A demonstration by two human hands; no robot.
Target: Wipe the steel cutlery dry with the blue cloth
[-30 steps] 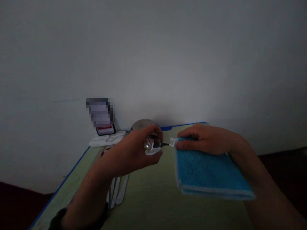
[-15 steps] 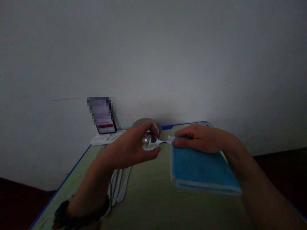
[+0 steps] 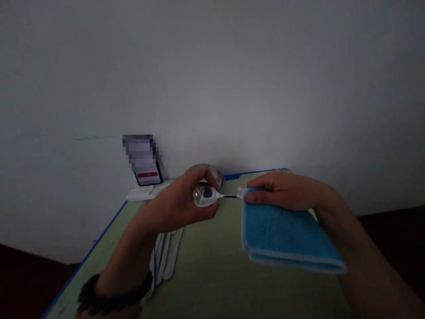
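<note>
Since half a second ago, our right hand [image 3: 285,190] and the blue microfibre cloth [image 3: 288,239] have slid a little to the right. More of the dark handle now shows between our two hands. Our left hand [image 3: 175,208] has hardly shifted.

We grip the spoon [image 3: 206,195] by its shiny bowl with the left hand. The thumb and fingers are curled tight around the bowl, and the handle points right towards the cloth. The spoon is up off the table [image 3: 206,279], roughly level, between the two hands. The end of its handle reaches the cloth's white label [image 3: 240,192] and goes out of sight at the near-left corner of the fold.

Our right fingers lie close together, bent down over that same corner of the folded cloth and closed on it. The thumb is hidden beneath, so we cannot tell how it presses. The rest of the cloth stretches flat towards us under the right wrist.

Several more spoons [image 3: 166,259] lie side by side on the green table under our left forearm. A dark beaded bracelet [image 3: 109,294] sits on that wrist. Behind the left hand a round metal bowl [image 3: 219,176] stands near the wall. To its left a phone [image 3: 148,177] is propped on a white stand [image 3: 146,193].
</note>
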